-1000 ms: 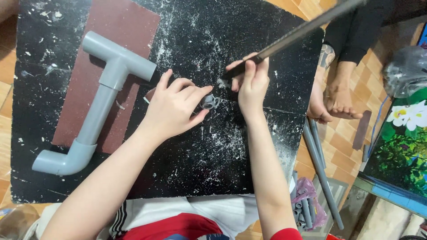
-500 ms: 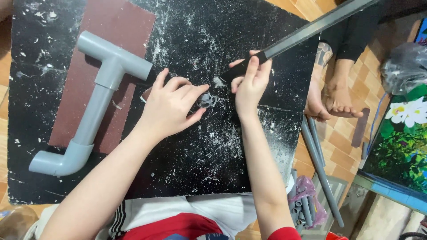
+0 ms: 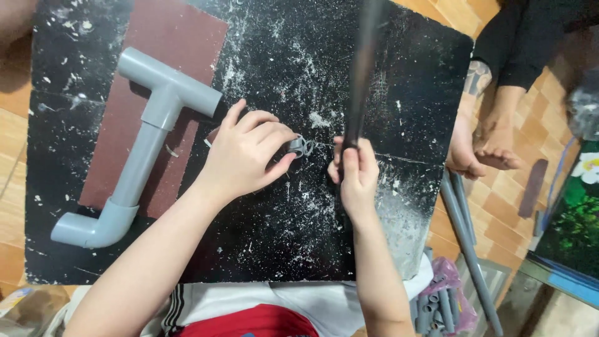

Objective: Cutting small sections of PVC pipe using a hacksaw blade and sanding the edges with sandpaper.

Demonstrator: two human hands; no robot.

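My left hand (image 3: 244, 151) pinches a small grey pipe ring (image 3: 299, 146) against the black, dust-speckled board (image 3: 387, 93). Just right of it, my right hand (image 3: 355, 173) grips a long dark grey pipe (image 3: 364, 68) that now stands nearly upright toward the camera, blurred by motion. Its lower end rests close to the ring. An assembled grey pipe piece (image 3: 145, 142) with a tee on top and an elbow at the bottom lies on a reddish-brown sheet (image 3: 187, 43) to the left.
Another person sits at the right; their arm in a dark sleeve (image 3: 524, 43) and a bare foot (image 3: 496, 150) rest on the tiled floor. Long grey pipes (image 3: 468, 243) lie beside the board. A pink bag of short pipe pieces (image 3: 440, 302) sits near my lap.
The long pipe in my right hand swung from slanting up to the right to nearly upright. My right hand moved down toward the ring. The left hand stayed on the ring.
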